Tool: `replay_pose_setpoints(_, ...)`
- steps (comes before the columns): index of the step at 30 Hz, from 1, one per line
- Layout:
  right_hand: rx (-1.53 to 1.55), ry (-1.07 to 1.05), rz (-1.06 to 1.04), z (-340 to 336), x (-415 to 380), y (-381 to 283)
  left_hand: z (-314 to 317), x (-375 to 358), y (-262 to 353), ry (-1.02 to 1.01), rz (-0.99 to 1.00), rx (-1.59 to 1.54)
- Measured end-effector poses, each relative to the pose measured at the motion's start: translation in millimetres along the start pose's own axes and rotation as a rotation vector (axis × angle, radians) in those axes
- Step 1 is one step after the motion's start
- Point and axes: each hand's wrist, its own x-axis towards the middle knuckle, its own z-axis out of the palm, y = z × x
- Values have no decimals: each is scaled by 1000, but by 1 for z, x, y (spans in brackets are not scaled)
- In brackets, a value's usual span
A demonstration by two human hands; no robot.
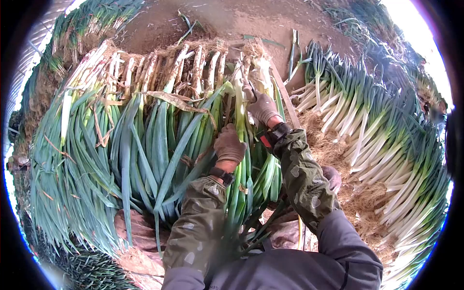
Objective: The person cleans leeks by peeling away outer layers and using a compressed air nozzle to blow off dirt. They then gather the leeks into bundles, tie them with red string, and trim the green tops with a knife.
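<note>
My gloved left hand is closed around the green part of a leek, whose pale stem and roots point away from me. Higher up and to the right, my gloved right hand is closed on a small dark-handled tool, held against the leek's pale stem. The tool's tip is too small to make out. To the left of my hands lies a thick row of untrimmed leeks, with brown, dirty outer skins and roots at the far end. A dry brown leaf lies across them.
A wooden strip slants beside my right hand. On the right lie rows of cleaned white leeks, with a heap of trimmed roots and peelings beside them. More leeks are piled at the back left. Bare soil stretches ahead.
</note>
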Motion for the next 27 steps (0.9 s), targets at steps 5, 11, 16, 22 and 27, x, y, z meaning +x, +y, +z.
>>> replay_pose_setpoints(5, 130, -54, -4, -11, -49, 1, 0, 8, -1, -80, -45, -90)
replay_pose_setpoints(11, 336, -54, -127, -25, -193, 13, -26, 8, 0, -190, -83, -134)
replay_pose_setpoints(16, 254, -172, -24, -36, -253, 34, -18, -12, -2, -36, 15, -244)
replay_pose_setpoints(22, 365, -71, -5, -46, -253, 43, 11, -54, 20, -9, 197, -268)
replay_pose_setpoints(27, 298, -13, -51, -55, -226, 51, 47, -94, 53, -73, 316, -200)
